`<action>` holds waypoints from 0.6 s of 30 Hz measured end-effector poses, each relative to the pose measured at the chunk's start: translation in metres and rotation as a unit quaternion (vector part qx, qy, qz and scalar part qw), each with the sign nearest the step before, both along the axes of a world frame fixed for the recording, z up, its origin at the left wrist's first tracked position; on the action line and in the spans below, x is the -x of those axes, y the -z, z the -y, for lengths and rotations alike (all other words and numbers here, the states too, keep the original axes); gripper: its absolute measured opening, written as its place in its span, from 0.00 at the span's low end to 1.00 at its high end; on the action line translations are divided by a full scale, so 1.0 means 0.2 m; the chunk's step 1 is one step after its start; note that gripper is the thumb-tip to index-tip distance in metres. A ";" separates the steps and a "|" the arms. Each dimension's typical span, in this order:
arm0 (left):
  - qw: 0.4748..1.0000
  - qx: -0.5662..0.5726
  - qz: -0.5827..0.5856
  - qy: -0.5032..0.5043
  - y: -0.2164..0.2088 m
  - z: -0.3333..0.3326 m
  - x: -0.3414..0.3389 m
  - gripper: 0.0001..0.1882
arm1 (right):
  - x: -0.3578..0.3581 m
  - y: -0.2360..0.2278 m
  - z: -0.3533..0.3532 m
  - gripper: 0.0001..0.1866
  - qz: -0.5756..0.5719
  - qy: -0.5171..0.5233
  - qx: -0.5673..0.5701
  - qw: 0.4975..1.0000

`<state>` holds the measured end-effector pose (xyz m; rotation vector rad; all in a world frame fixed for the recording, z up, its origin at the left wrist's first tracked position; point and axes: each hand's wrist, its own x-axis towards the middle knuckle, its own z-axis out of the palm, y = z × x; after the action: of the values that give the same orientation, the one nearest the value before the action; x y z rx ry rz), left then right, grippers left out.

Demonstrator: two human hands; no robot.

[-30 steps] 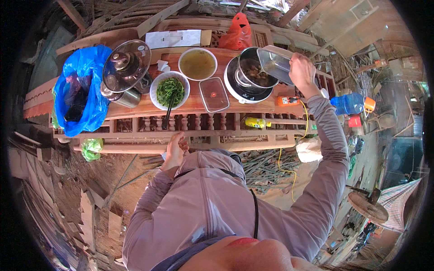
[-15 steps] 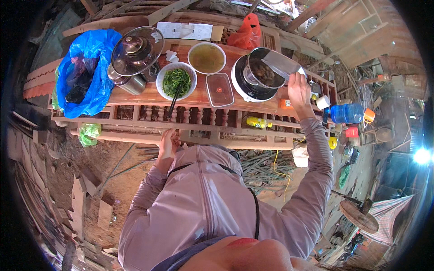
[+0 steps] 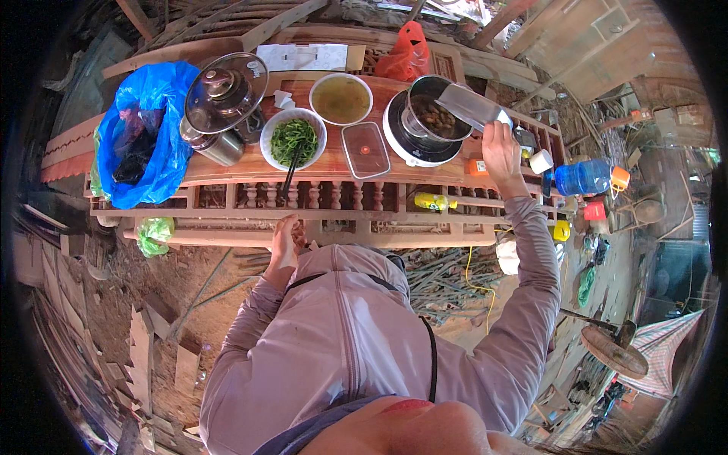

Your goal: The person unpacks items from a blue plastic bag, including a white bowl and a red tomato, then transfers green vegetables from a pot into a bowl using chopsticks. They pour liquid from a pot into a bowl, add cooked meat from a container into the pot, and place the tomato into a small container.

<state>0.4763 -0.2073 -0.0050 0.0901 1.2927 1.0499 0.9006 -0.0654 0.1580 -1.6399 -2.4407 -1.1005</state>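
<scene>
The step in hand appears to be tipping out a clear, rectangular plastic box (image 3: 470,106) over a round, shiny steel pot (image 3: 415,115). The right hand (image 3: 502,155) is closed on the box's near end, fingers pinching the rim, while the far end slants over the pot's open mouth. Brown, chunky pieces (image 3: 435,119) lie in the pot; none can be made out in the box, so the emptying looks nearly finished. Whether the box touches the pot rim cannot be told.

The pot stands on a round black-and-white electric hob (image 3: 393,140), toward the right of the reddish-brown wooden table (image 3: 330,168). The left hand (image 3: 283,246) is half open with loosely curled fingers, holds nothing visible, and rests low at the person's front, near the table's front edge and well apart from the pot.

As a judgement, the next move calls for keeping the box tilted until anything clinging inside drops, then lifting it clear without knocking the pot. The wrist needs care, being close to the hob. Just left of the hob lies a clear, flat plastic container piece (image 3: 365,150), and beyond that a white bowl (image 3: 266,144) of green leaves with black chopsticks (image 3: 289,180).
</scene>
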 end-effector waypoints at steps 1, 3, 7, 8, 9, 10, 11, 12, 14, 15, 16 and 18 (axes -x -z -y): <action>1.000 0.001 -0.001 -0.001 -0.01 0.00 0.00 0.12 | 0.00 0.00 0.00 0.08 -0.004 -0.001 0.004 1.000; 1.000 0.004 -0.006 0.004 0.01 0.00 0.01 0.12 | 0.01 -0.01 0.01 0.08 -0.013 -0.003 0.011 1.000; 1.000 0.002 -0.011 0.006 0.01 0.01 0.01 0.12 | 0.00 -0.01 0.01 0.08 -0.010 0.001 0.011 1.000; 1.000 0.004 -0.012 0.005 0.00 0.01 0.01 0.12 | 0.01 -0.01 0.01 0.08 -0.010 0.001 0.010 1.000; 1.000 0.006 -0.012 0.003 0.00 0.01 0.01 0.13 | 0.01 -0.01 0.01 0.08 -0.011 0.000 0.008 1.000; 1.000 0.007 -0.013 0.001 -0.01 0.01 0.01 0.13 | 0.02 -0.02 0.00 0.07 -0.011 -0.003 0.007 1.000; 1.000 0.005 -0.007 -0.001 0.01 0.02 0.02 0.13 | 0.02 -0.02 0.00 0.07 -0.011 -0.006 0.006 1.000; 1.000 0.003 -0.002 -0.002 0.03 0.02 0.03 0.13 | 0.03 -0.02 0.00 0.07 -0.010 -0.009 0.004 1.000; 1.000 0.000 0.004 -0.009 0.04 0.03 0.04 0.13 | 0.02 0.00 -0.01 0.07 -0.006 0.000 0.013 1.000; 1.000 -0.001 0.004 -0.014 0.04 0.03 0.04 0.13 | 0.02 0.01 -0.01 0.07 -0.004 0.004 0.017 1.000; 1.000 -0.001 0.004 -0.017 0.03 0.03 0.03 0.13 | 0.01 0.01 -0.02 0.07 0.004 -0.012 0.002 1.000; 1.000 -0.003 0.005 -0.020 0.02 0.02 0.03 0.13 | 0.00 0.01 -0.03 0.06 0.020 -0.043 -0.030 0.998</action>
<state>0.4695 -0.2119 -0.0095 0.0636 1.2875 1.0863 0.8996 -0.0597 0.1561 -1.4962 -2.4502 -1.1926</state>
